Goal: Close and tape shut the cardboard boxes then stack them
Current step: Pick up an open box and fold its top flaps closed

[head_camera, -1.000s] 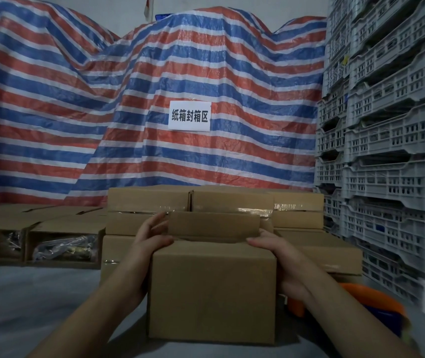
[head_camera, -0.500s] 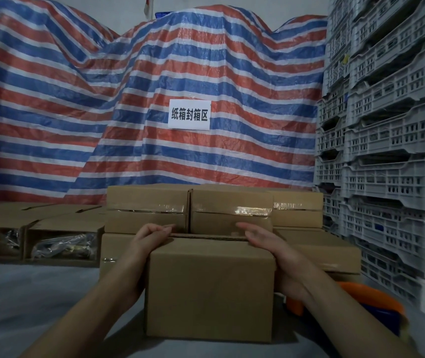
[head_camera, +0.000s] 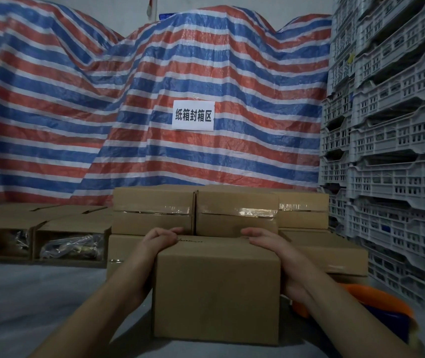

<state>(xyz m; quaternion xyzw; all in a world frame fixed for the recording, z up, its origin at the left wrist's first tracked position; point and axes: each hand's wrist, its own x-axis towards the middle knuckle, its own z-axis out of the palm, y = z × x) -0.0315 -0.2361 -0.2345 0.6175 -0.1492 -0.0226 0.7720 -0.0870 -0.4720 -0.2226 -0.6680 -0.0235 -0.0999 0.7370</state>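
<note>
A plain brown cardboard box point(head_camera: 216, 293) stands on the grey surface right in front of me, its top flaps folded down flat. My left hand point(head_camera: 161, 237) lies over the box's top left edge, fingers bent onto the flaps. My right hand point(head_camera: 265, 241) wraps the top right edge, fingers pressing on the flaps. Behind it stands a stack of taped boxes point(head_camera: 196, 210), clear tape shining on their fronts. An orange and blue tape dispenser point(head_camera: 384, 306) lies at the lower right, partly behind my right forearm.
Open boxes with bagged metal parts point(head_camera: 69, 244) sit in a row at the left. White plastic crates point(head_camera: 392, 151) are stacked high along the right. A red, white and blue striped tarp point(head_camera: 128, 112) with a white sign point(head_camera: 193, 115) covers the back.
The far flap that stood upright a second ago has been folded down. Both hands slid forward onto the box's top and now hold the flaps flat.
</note>
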